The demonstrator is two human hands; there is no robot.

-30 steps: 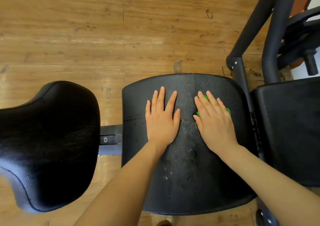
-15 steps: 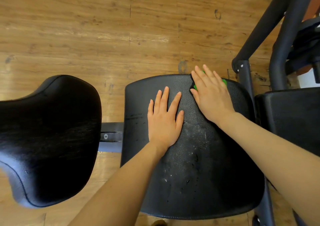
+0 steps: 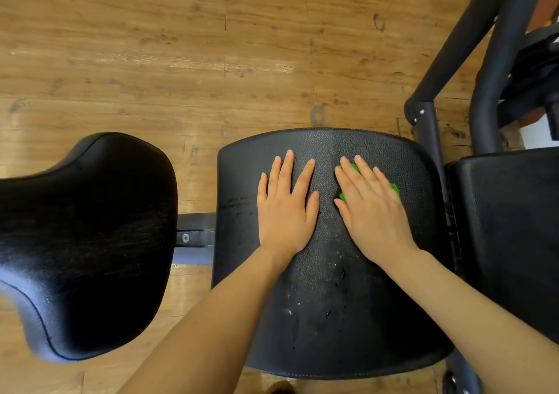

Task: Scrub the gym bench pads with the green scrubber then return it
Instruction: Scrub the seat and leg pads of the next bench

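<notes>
The middle black bench pad (image 3: 332, 318) lies below me, with wet droplets on its textured surface. My right hand (image 3: 373, 209) presses flat, fingers straight, on the green scrubber (image 3: 393, 188), which shows only as small green edges around my fingers. My left hand (image 3: 287, 206) rests flat on the same pad just to the left, fingers spread and straight, holding nothing.
A second black pad (image 3: 84, 242) sits to the left, joined by a metal bar (image 3: 193, 239). A third pad (image 3: 508, 227) is at the right. Black frame tubes (image 3: 484, 76) rise at the upper right. Wooden floor (image 3: 181, 61) lies beyond.
My right hand slid the scrubber from the pad's far edge back toward me, to about mid-pad. My left hand has stayed in place.
</notes>
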